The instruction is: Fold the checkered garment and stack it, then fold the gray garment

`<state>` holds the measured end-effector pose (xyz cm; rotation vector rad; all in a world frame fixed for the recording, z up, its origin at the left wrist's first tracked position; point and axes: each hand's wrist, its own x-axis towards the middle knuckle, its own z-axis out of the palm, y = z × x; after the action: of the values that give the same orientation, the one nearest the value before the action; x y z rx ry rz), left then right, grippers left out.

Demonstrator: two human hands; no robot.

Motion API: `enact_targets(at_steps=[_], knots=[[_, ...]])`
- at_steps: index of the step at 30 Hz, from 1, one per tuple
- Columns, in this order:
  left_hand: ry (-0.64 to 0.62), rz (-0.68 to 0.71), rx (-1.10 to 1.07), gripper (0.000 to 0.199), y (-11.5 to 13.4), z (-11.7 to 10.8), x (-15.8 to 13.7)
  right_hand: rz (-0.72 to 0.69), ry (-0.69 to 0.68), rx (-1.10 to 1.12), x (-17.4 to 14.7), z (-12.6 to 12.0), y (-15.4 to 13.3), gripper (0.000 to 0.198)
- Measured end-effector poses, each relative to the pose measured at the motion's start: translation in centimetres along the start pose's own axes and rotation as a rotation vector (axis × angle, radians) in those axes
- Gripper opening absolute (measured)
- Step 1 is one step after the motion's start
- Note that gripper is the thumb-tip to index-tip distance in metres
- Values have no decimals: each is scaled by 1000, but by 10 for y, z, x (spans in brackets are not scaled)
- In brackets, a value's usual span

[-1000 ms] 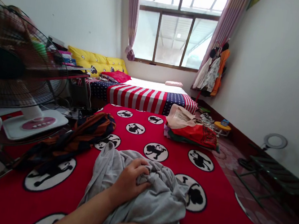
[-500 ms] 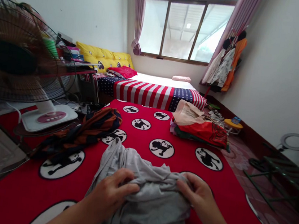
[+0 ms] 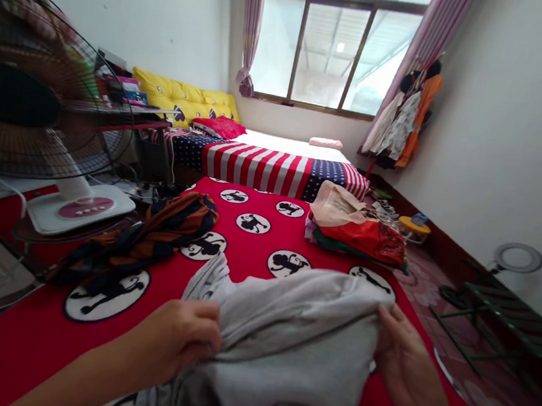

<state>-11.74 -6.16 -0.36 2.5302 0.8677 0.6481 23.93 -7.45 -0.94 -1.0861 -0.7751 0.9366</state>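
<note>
A crumpled light grey garment [image 3: 291,357] is stretched between my two hands over a red blanket [image 3: 240,252] printed with black monkeys in white circles. My left hand [image 3: 185,337] has its fingers closed on the garment's left side. At the upper right corner of the cloth, my right hand [image 3: 398,350] pinches the edge between thumb and fingers. The garment's lower part runs out of view at the bottom, and its exact kind cannot be made out.
A striped orange and navy garment [image 3: 169,223] lies at left, beside a standing fan [image 3: 77,205]. At right is a pile of folded clothes [image 3: 361,234]. Beyond stands a bed [image 3: 260,167] under the window. A dark green folding stool [image 3: 509,314] stands on the floor at right.
My hands have moved apart, the left to the left and the right to the right, spreading the grey garment wider. Its upper right edge is lifted higher. The view has shifted slightly.
</note>
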Motion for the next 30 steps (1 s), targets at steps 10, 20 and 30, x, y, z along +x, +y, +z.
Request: enact_targets(at_steps=[10, 20, 30], knots=[[-41, -136, -131, 21, 20, 14, 23, 159, -71, -55, -23, -4, 57, 50], [24, -222, 133, 43, 19, 48, 56, -736, -148, -944, -45, 11, 59, 43], [117, -319, -274, 23, -10, 55, 47, -223, -515, -788, -52, 39, 51, 23]])
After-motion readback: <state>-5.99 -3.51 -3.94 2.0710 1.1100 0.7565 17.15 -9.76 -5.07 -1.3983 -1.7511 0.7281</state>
